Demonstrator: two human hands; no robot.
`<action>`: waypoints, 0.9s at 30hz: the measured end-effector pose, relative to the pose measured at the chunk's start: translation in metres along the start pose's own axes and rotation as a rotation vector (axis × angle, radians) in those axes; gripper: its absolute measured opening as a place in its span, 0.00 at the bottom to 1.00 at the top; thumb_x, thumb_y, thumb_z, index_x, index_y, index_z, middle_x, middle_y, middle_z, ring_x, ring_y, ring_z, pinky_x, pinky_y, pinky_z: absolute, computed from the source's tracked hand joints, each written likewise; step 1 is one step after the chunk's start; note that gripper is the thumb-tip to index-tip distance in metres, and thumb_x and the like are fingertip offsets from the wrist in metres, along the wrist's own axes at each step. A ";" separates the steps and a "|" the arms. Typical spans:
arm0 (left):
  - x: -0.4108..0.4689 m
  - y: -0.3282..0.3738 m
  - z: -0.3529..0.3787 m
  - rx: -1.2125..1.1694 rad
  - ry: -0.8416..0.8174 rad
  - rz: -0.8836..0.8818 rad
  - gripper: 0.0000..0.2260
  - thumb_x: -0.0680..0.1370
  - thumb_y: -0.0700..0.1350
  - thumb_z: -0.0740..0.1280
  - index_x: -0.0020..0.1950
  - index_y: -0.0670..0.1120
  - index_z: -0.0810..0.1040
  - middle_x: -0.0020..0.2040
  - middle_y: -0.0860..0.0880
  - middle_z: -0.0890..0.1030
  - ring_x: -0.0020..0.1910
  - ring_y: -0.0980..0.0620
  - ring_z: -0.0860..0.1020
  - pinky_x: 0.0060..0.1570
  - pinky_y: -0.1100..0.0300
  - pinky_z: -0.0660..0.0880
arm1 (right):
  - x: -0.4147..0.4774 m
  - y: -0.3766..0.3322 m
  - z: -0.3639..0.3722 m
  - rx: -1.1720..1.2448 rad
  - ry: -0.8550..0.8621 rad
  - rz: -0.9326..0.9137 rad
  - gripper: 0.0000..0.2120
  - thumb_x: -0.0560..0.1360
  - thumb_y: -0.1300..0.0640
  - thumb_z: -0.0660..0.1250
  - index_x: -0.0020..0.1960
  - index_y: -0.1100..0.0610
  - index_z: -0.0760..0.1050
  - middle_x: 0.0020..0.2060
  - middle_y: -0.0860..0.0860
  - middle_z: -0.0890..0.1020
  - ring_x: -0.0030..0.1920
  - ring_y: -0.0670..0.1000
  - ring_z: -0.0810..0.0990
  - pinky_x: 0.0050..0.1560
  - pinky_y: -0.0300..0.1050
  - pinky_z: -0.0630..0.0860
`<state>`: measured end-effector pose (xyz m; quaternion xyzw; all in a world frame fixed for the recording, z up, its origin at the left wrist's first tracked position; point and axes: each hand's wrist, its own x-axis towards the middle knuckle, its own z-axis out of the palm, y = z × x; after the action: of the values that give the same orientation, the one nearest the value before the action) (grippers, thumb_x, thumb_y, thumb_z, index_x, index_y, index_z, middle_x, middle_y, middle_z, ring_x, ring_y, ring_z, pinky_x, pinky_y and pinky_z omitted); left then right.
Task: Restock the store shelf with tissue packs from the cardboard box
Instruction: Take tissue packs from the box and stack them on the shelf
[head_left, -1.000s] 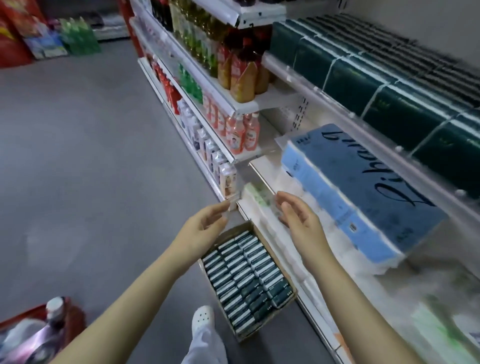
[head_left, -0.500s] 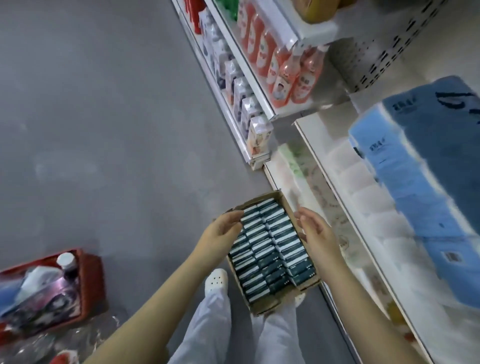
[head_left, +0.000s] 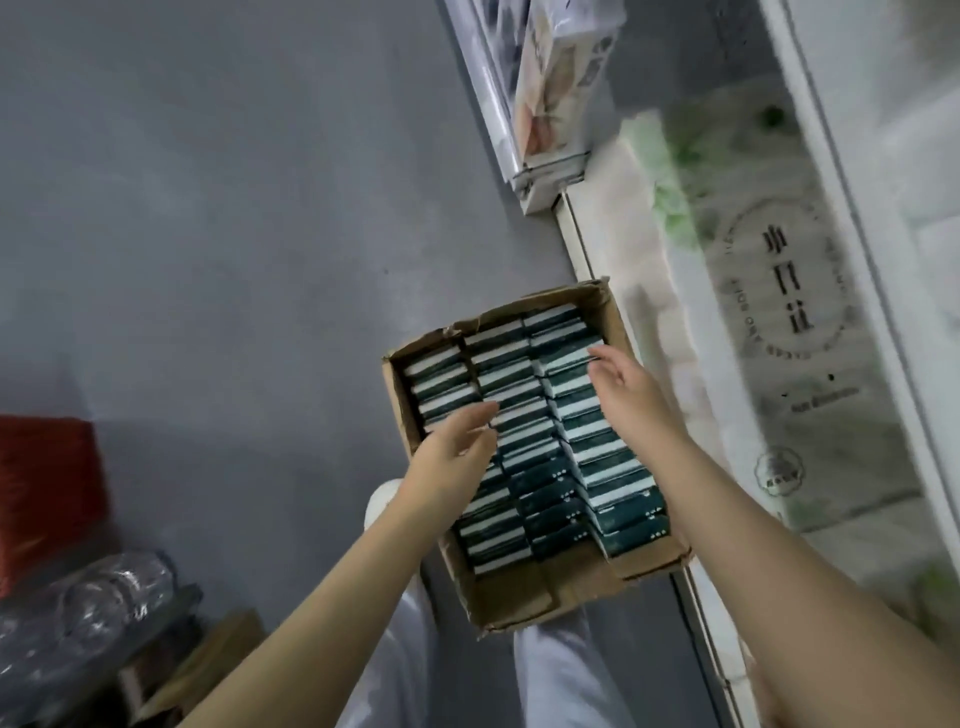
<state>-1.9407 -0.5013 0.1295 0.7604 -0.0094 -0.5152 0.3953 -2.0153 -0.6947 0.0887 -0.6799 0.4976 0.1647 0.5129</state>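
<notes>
An open cardboard box (head_left: 524, 597) lies on the grey floor beside the shelf, packed with several rows of dark green tissue packs (head_left: 524, 441) standing on edge. My left hand (head_left: 457, 447) reaches over the left and middle rows with fingers straight, holding nothing. My right hand (head_left: 623, 384) hovers over the right row, fingers extended toward the packs, holding nothing either. Whether the fingertips touch the packs is unclear.
The bottom store shelf (head_left: 576, 244) runs along the right, holding large white-and-green tissue bundles (head_left: 779, 322). A boxed product (head_left: 556, 93) stands on the neighbouring shelf at top. A red basket (head_left: 47, 493) and plastic-wrapped goods (head_left: 78, 623) sit at lower left. My legs are below the box.
The view has tilted down from the shelves to the box. Both hands have dropped from shelf height to just over the packs in the box.
</notes>
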 end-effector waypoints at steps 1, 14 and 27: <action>0.018 -0.015 0.007 0.000 0.003 -0.009 0.17 0.83 0.46 0.59 0.72 0.53 0.70 0.66 0.58 0.74 0.62 0.61 0.72 0.59 0.66 0.67 | 0.023 0.014 0.010 -0.024 -0.008 0.005 0.17 0.83 0.50 0.55 0.71 0.46 0.68 0.63 0.44 0.74 0.51 0.43 0.74 0.50 0.40 0.69; 0.118 -0.115 0.040 -0.050 -0.018 -0.067 0.15 0.83 0.45 0.58 0.70 0.56 0.71 0.59 0.64 0.75 0.53 0.72 0.73 0.45 0.78 0.68 | 0.187 0.089 0.076 -0.217 0.052 0.198 0.20 0.82 0.46 0.54 0.73 0.47 0.67 0.71 0.58 0.67 0.51 0.56 0.74 0.48 0.46 0.71; 0.114 -0.093 0.050 -0.196 0.017 -0.185 0.16 0.83 0.50 0.57 0.70 0.52 0.72 0.64 0.54 0.76 0.62 0.56 0.74 0.66 0.56 0.70 | 0.125 0.078 0.054 0.052 0.166 -0.034 0.05 0.80 0.52 0.62 0.53 0.45 0.74 0.58 0.51 0.76 0.45 0.45 0.76 0.38 0.38 0.70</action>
<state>-1.9633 -0.5152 -0.0238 0.7202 0.1146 -0.5414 0.4184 -2.0097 -0.7100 -0.0673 -0.6861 0.5307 0.0861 0.4901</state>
